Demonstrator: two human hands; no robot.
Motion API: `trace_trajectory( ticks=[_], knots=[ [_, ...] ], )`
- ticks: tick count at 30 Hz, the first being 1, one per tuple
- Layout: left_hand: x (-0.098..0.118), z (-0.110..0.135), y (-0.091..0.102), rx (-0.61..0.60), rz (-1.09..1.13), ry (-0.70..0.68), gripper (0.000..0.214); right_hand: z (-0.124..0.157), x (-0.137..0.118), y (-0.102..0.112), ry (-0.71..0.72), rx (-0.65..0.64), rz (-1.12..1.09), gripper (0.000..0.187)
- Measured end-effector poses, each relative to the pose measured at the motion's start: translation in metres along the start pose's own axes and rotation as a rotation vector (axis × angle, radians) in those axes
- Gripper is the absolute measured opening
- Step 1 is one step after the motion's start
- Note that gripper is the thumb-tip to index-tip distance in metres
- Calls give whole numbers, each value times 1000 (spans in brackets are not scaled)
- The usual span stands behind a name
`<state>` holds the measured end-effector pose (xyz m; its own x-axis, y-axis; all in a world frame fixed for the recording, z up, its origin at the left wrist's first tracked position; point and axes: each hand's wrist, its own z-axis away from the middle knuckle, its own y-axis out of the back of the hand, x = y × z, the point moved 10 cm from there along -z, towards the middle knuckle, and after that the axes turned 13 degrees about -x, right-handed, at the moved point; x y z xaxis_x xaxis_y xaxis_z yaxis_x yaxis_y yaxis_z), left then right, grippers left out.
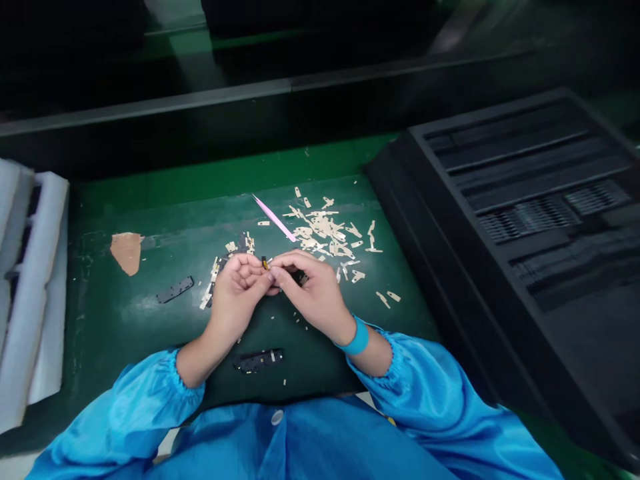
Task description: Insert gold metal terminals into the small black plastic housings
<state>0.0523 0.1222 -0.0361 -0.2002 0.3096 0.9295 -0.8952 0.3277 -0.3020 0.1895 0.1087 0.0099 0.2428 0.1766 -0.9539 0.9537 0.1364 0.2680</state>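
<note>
My left hand [245,280] and my right hand [310,283] meet over the green mat, fingertips pinched together. Between them is a small black part with a yellow patch [265,263], mostly covered by the fingers. Pink tweezers [274,219] lie just beyond my hands. To their right spreads a loose pile of small cream-coloured pieces [325,230]. More such pieces and some dark parts [215,277] lie by my left hand. One flat black part [260,361] rests below my wrists, and a similar black part [175,289] lies farther left.
A large black slotted tray [520,200] stands along the right side. White foam-like trays [37,287] are stacked at the left edge. A brown scrap [126,253] lies on the mat [125,333]. A dark ledge [200,127] runs across the back.
</note>
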Motion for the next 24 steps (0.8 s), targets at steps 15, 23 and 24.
trace_trajectory(
  ticks=[15, 23, 24],
  knots=[
    [9, -1, 6, -53, -343, 90, 29, 4, -29, 3, 210, -17, 630, 14],
    [37, 7, -3, -29, -801, -184, 17, 12, -39, -1, 280, 62, 764, 11],
    [42, 9, -7, -33, -899, -234, 16, 12, -38, -1, 276, 58, 758, 12]
  ],
)
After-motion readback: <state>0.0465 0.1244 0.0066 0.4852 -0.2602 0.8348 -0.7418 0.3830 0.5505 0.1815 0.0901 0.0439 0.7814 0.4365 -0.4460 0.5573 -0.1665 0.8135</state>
